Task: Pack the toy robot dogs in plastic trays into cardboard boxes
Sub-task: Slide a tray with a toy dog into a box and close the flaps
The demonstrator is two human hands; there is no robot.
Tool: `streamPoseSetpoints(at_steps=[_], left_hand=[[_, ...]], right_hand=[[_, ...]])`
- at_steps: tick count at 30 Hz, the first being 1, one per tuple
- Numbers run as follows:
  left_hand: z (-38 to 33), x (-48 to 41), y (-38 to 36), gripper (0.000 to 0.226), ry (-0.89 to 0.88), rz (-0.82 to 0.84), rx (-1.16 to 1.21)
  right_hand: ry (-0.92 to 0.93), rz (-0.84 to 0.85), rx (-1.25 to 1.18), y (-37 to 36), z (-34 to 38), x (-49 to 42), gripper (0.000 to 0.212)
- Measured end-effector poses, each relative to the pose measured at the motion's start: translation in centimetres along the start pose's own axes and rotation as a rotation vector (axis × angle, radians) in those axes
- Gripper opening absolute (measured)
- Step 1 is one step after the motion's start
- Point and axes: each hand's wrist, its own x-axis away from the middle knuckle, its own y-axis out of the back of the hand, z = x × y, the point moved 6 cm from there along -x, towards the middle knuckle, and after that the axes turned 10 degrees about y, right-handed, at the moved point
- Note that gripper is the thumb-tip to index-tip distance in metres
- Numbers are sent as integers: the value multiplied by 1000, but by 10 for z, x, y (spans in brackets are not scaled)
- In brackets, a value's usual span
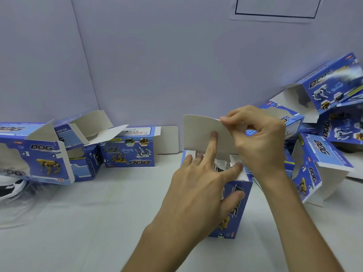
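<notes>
Cardboard box [235,209] stood on end under your palms in the head view, its open mouth facing up so it could be closed from above. Your left hand [198,185] lay over that mouth, released and spread flat. One straight finger [213,140] reached up against the pale inner face of the lid flap [198,132], and the thumb rested on the blue printed front below. I judge this was to steady the box and give the flap something to bend against.

Your right hand [259,142] was above and just beside the left. It was pinching the flap's upper corner between thumb and forefinger, with the other fingers curled in. That grip probably served to crease the tuck edge before pushing it down. The flap was upright and not yet tucked.

Between your left fingers, something dark and glossy [222,165] showed inside the mouth. It was likely the tray with its dog, but too much was hidden to be sure.

Well out beyond your left hand, open boxes [127,152] lay on the white table cover [98,222], and a white toy dog [11,188] lay at the far edge. Past your right hand, more boxes [332,85] were heaped, flaps open.
</notes>
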Motion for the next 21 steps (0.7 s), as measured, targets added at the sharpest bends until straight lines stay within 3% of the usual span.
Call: streamPoseSetpoints(at_steps=[5, 7, 10, 14, 16, 21], left_hand=[[-1, -3, 0, 43, 8, -14, -5], [-2, -2, 0, 42, 9, -18, 1], [-2, 1, 0, 40, 11, -21, 2], [-1, 1, 2, 42, 19, 7, 21], [-3, 2, 1, 44, 4, 7, 13], [-5, 3, 4, 39, -3, 9, -56]], right_hand=[[-127, 113, -57, -2, 1, -4, 13], [-263, 124, -190, 1, -4, -6, 29], [-459, 116, -393, 0, -11, -5, 25], [-719, 295, -557, -8, -24, 10, 36], [-710, 334, -527, -7, -26, 12, 36], [-484, 170, -297, 0, -22, 5, 14]])
